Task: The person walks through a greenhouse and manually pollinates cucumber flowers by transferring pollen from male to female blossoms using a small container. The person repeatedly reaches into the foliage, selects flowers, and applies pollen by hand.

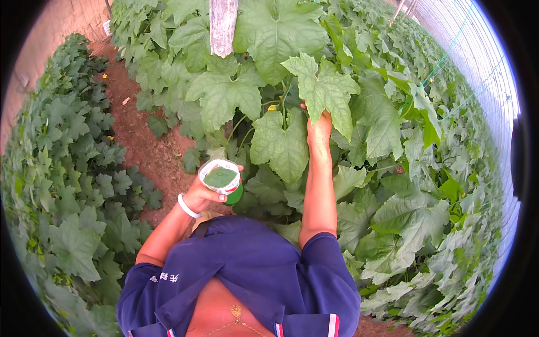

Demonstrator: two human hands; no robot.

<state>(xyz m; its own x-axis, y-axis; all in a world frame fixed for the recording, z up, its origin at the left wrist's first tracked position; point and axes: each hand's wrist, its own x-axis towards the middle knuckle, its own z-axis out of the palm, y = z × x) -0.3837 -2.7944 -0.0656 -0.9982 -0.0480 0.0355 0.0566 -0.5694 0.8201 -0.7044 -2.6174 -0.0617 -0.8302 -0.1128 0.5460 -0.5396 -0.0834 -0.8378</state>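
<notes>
My left hand (pixel 202 196) is wrapped around a clear plastic cup (pixel 229 170) of green liquid, tilted so that its top faces me. A white band (pixel 188 206) circles that wrist. My right hand (pixel 319 126) reaches forward into the gourd vines. A broad lobed leaf (pixel 322 86) hangs over most of its fingers, so what they touch is hidden. Left of this hand, a small yellow flower bud (pixel 273 108) shows among the stems. Just below the bud hangs another large leaf (pixel 281 145).
A weathered wooden post (pixel 223 27) stands ahead in the foliage. Bare reddish soil (pixel 141 164) forms a path on the left, beside another leafy row (pixel 71 168). Green twine (pixel 452 42) runs through the vines at the right, near pale translucent sheeting (pixel 490 54).
</notes>
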